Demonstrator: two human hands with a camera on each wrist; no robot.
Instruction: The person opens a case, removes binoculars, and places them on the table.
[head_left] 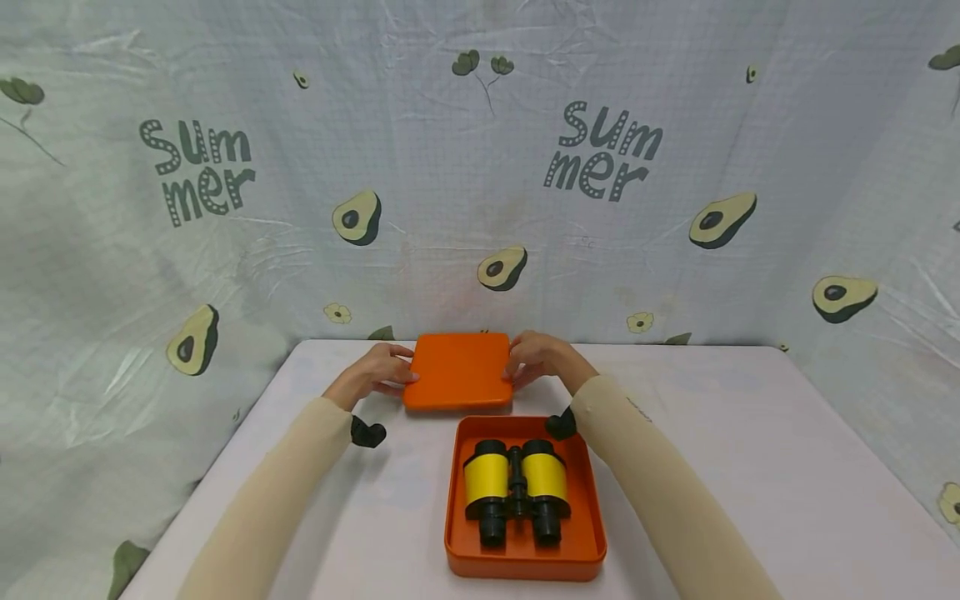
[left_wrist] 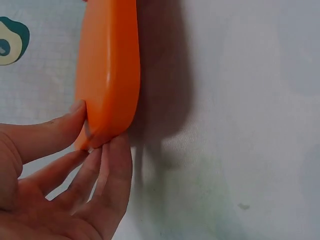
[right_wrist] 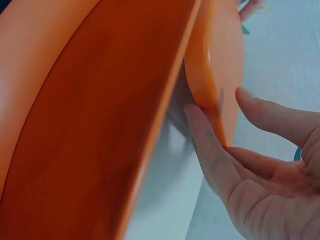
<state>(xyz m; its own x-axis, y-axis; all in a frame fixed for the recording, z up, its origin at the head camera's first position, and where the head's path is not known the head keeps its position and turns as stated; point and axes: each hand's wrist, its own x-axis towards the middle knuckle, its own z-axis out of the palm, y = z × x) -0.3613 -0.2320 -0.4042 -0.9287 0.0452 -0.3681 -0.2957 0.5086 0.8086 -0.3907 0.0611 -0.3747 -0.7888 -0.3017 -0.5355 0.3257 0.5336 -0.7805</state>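
A flat orange lid (head_left: 461,370) with rounded corners and a shallow side wall is held between two hands near the far edge of the table. My left hand (head_left: 381,367) grips its left side. In the left wrist view, the thumb lies on the lid's (left_wrist: 107,75) face and the fingertips press its edge. My right hand (head_left: 542,358) holds the right side, thumb on the face and fingers beneath. Nearer to me stands an open orange box (head_left: 525,568), in which a pair of yellow and black binoculars (head_left: 546,479) lies flat.
A white table (head_left: 735,467) carries all of this. Behind it hangs a pale cloth (head_left: 435,167) printed with avocados and lettering. The box stands just in front of the lid, under the right forearm. Dark wrist bands (head_left: 367,432) sit at both sleeves.
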